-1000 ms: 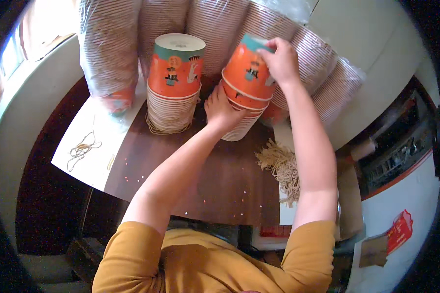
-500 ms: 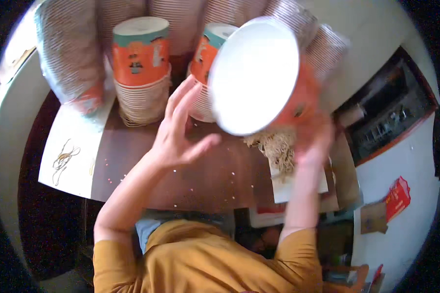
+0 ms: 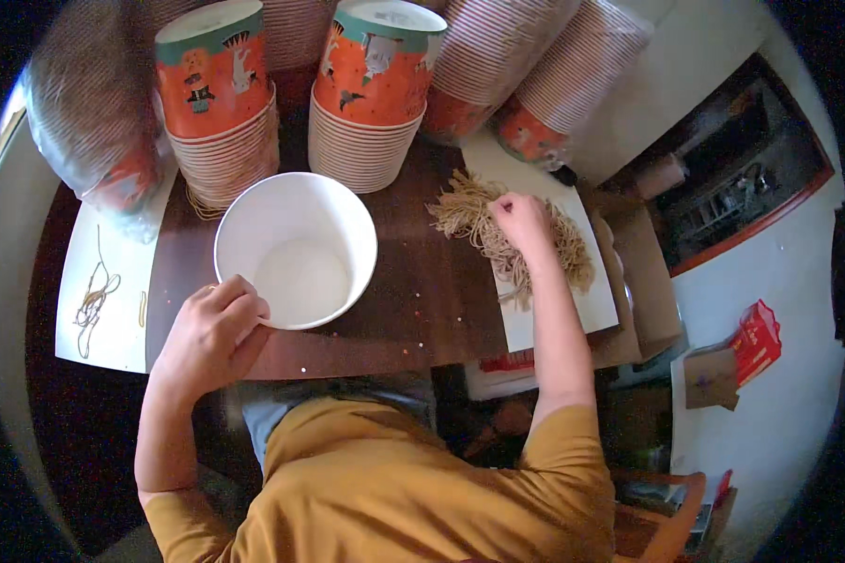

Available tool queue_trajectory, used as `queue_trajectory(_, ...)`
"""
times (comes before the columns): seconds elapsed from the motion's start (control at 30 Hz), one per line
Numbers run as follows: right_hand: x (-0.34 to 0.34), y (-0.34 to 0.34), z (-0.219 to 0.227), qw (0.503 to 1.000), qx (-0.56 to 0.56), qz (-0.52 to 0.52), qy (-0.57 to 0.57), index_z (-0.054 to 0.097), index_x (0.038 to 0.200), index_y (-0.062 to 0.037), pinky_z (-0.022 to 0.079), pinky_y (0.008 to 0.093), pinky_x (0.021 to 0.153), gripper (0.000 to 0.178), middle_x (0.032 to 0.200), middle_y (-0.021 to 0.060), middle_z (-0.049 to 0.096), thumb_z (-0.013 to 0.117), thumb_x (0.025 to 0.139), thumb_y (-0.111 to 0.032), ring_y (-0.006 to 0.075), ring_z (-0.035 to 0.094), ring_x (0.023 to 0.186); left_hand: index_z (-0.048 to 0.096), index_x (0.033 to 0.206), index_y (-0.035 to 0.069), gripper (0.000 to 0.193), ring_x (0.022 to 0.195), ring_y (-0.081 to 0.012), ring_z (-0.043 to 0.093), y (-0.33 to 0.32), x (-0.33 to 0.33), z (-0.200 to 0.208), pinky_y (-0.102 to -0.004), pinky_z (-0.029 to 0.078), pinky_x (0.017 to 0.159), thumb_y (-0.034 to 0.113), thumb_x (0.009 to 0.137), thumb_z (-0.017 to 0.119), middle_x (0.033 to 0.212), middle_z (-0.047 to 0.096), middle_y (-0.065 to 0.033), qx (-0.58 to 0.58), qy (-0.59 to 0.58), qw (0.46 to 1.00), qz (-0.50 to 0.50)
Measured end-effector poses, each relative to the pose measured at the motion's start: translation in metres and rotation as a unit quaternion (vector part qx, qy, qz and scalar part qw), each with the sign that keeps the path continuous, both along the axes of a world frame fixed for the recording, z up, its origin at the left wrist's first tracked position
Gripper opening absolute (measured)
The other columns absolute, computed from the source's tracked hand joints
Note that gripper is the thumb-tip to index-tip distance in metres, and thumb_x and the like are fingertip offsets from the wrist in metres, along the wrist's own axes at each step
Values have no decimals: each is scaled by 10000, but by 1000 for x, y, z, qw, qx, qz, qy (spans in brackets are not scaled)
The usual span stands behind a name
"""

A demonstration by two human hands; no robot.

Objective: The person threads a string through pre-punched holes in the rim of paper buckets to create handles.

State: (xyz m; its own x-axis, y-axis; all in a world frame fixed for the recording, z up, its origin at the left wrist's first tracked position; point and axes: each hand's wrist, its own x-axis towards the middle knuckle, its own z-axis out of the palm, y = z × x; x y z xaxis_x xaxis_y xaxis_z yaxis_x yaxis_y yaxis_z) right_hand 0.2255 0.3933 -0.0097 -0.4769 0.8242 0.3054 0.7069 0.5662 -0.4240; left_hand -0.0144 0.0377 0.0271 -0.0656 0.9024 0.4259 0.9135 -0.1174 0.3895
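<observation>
White and smooth inside, the round tub (image 3: pixel 349 230) was pinched at its near-left rim in my left hand (image 3: pixel 211 333), its wide mouth facing up at me. Well to its right lay a frayed bundle of tan cords (image 3: pixel 512 267), its length slanting from far left to near right; my right hand (image 3: pixel 524 223) was over it, fingertips down among the strands, though I could not tell whether they gripped any. Beyond the tub, 2 stacks (image 3: pixel 211 94) of upturned orange-and-green tubs, ribbed below with rims, stood on the brown table (image 3: pixel 394 314).
</observation>
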Motion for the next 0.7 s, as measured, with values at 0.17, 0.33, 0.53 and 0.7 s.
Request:
queue_trajectory(0.17, -14, 39, -33, 979, 6, -18, -202, 695, 796, -108, 494, 410, 742, 234, 844, 128, 682, 668, 740, -333, 324, 644, 805, 599, 902, 50, 280, 756, -318, 605, -1, 7, 9, -399, 511, 669, 62, 647, 713, 959, 581, -122, 3, -26, 999, 46)
queue_trajectory(0.33, -14, -5, 0, 999, 4, 35, 17, 647, 804, -2, 470, 389, 788, 170, 925, 169, 628, 696, 740, -152, 321, 602, 854, 633, 990, 54, 379, 773, -277, 627, -9, 1, 19, -355, 527, 651, 77, 630, 748, 1101, 589, -132, 39, -54, 993, 98)
queue_trajectory(0.53, -30, -51, 68, 971, -120, 177, 107, 636, 827, 0, 443, 253, 654, 116, 806, 47, 631, 659, 841, -113, 113, 554, 698, 648, 994, 43, 260, 725, -197, 601, 23, -2, 38, -294, 487, 566, 50, 741, 707, 1075, 608, -125, 72, -155, 985, 24)
queue_trajectory(0.7, -56, -87, 117, 869, -327, 336, 158, 613, 885, -5, 458, 217, 713, 105, 843, 16, 636, 601, 899, -109, 68, 564, 765, 644, 1034, 9, 257, 661, -148, 561, 65, 1, 44, -256, 459, 576, 102, 801, 698, 988, 615, -117, 102, -239, 965, -21)
